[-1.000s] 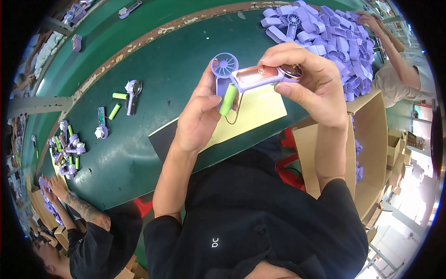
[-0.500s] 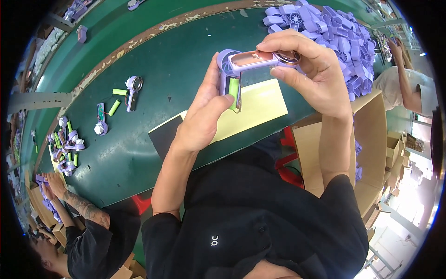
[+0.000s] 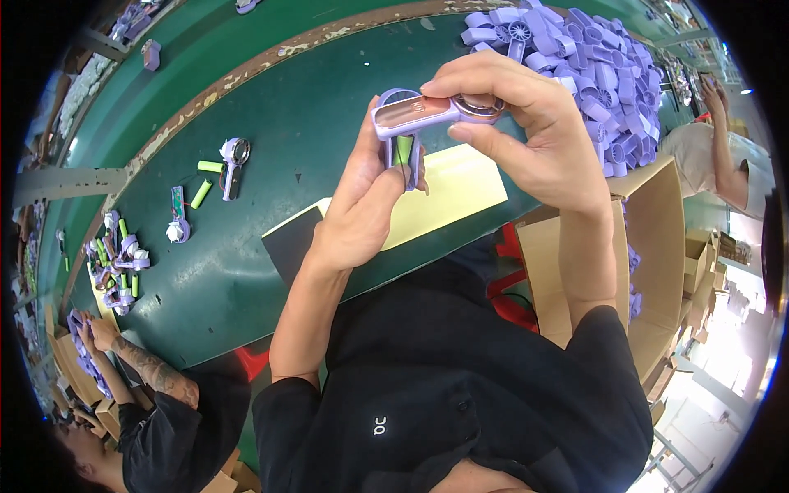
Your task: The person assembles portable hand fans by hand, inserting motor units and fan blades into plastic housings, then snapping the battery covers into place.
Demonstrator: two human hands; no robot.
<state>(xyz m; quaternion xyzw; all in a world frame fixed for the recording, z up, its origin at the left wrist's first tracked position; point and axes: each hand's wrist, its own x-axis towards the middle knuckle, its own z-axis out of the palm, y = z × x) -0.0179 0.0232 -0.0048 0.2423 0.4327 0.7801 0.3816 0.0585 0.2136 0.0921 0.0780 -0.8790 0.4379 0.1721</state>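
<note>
My left hand (image 3: pixel 355 215) is closed round a purple handheld-fan shell (image 3: pixel 398 94), its thumb pressing on the wire and green battery (image 3: pixel 403 148) inside. My right hand (image 3: pixel 538 135) pinches a second shell part by its round end, a purple fan cover (image 3: pixel 415 113) with a shiny copper-coloured panel. This cover lies crosswise over the upper part of the left-hand shell and hides some of it. Whether the two parts touch, I cannot tell. Below the hands, a yellow sheet (image 3: pixel 460 193) rests on the green table.
A heap of purple fan shells (image 3: pixel 604 82) lies at the far right, above an open cardboard box (image 3: pixel 657 246). To the left are loose fan parts with green batteries (image 3: pixel 201 193) and a cluster of fan assemblies (image 3: pixel 119 259). A co-worker's tattooed arm (image 3: pixel 156 370) reaches in at lower left.
My right hand has moved left with the fan cover, which now overlaps the shell more. The shell in my left hand has shifted slightly and more of its battery is covered.
</note>
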